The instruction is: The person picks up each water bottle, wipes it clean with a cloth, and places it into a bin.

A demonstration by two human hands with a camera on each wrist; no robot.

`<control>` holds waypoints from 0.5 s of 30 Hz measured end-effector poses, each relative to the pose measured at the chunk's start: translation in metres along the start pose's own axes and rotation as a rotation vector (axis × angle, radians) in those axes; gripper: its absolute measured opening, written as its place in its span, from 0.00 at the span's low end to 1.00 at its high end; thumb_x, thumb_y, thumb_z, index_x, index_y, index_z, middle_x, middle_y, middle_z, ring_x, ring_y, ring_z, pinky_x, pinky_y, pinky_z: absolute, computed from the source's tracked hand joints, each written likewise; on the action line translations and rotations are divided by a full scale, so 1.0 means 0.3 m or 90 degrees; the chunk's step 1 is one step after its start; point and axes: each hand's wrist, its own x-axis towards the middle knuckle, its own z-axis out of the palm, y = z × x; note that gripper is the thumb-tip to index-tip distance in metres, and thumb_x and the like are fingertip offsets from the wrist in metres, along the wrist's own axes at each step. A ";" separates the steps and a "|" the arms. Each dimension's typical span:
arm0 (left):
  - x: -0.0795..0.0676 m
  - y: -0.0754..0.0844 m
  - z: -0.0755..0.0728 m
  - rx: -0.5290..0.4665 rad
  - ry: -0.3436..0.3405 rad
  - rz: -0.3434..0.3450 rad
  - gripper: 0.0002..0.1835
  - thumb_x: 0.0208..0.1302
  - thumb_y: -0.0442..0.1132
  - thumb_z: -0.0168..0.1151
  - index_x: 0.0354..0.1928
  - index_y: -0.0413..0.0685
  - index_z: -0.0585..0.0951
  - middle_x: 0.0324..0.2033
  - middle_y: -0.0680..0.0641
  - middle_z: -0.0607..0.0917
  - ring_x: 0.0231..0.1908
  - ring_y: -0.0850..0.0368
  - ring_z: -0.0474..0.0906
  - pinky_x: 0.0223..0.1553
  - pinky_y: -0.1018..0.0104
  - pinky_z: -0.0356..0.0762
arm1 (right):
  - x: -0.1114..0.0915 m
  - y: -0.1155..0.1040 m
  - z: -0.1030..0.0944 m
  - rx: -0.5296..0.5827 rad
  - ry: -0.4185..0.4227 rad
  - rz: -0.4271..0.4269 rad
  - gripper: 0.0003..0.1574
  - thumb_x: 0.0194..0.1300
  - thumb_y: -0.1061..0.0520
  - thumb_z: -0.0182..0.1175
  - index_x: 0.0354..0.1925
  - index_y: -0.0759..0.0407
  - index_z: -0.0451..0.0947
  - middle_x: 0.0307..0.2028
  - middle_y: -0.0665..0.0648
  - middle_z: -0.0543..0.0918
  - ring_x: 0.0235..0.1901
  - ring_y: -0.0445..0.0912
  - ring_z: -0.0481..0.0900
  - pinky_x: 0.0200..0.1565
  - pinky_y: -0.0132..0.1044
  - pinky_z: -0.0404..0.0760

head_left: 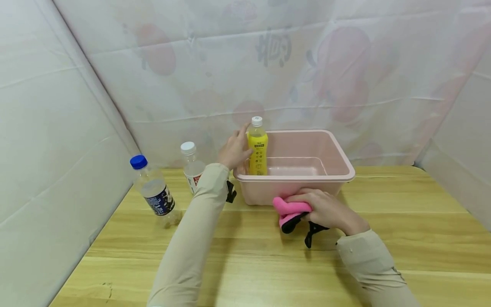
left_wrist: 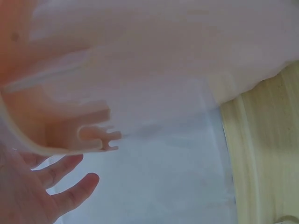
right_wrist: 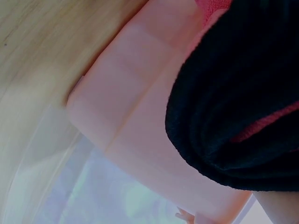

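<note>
My left hand (head_left: 234, 150) is at the left rim of a pink plastic bin (head_left: 293, 178). Its fingers are spread and fairly straight, with thumb and forefinger beside a yellow-labelled bottle (head_left: 258, 153) standing inside the bin. The left wrist view shows those fingers (left_wrist: 74, 193) just past the bin's rim (left_wrist: 56, 150). At the bin's front wall, my right hand (head_left: 322, 207) grips a bunched pink and black cloth (head_left: 291, 209). That cloth's black side (right_wrist: 210, 116) fills much of the right wrist view, partly hiding the bin wall (right_wrist: 135, 98).
Left of the bin stands a clear bottle with a white cap (head_left: 189, 149), partly covered by my left sleeve. Farther left is a clear bottle with a blue cap (head_left: 139, 162). Pale printed sheets (head_left: 215, 85) hang around the wooden table (head_left: 253, 273).
</note>
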 end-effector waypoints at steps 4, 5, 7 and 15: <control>-0.024 -0.020 -0.005 -0.031 0.003 -0.004 0.45 0.69 0.36 0.65 0.81 0.56 0.50 0.73 0.33 0.63 0.68 0.35 0.65 0.63 0.36 0.70 | 0.002 0.002 -0.001 0.005 -0.008 0.009 0.23 0.59 0.66 0.69 0.53 0.51 0.87 0.52 0.51 0.85 0.53 0.52 0.80 0.56 0.54 0.79; -0.031 -0.025 -0.007 -0.036 0.005 -0.003 0.45 0.69 0.36 0.65 0.81 0.56 0.51 0.73 0.34 0.62 0.69 0.35 0.63 0.64 0.36 0.69 | 0.003 0.002 -0.001 0.007 -0.010 0.013 0.23 0.59 0.65 0.69 0.53 0.51 0.87 0.52 0.51 0.84 0.53 0.51 0.80 0.57 0.54 0.79; -0.047 -0.035 -0.013 -0.039 0.015 0.002 0.45 0.69 0.36 0.65 0.81 0.55 0.52 0.74 0.34 0.62 0.70 0.35 0.62 0.65 0.35 0.67 | 0.005 0.002 -0.001 0.008 -0.013 0.016 0.23 0.60 0.65 0.69 0.53 0.50 0.87 0.52 0.51 0.84 0.53 0.51 0.80 0.57 0.54 0.79; -0.132 -0.071 -0.038 0.018 0.122 0.070 0.39 0.68 0.37 0.66 0.77 0.49 0.61 0.68 0.33 0.70 0.63 0.35 0.71 0.60 0.38 0.75 | 0.007 0.004 0.001 0.014 -0.013 0.027 0.26 0.57 0.66 0.69 0.54 0.49 0.87 0.52 0.52 0.84 0.52 0.51 0.80 0.56 0.54 0.80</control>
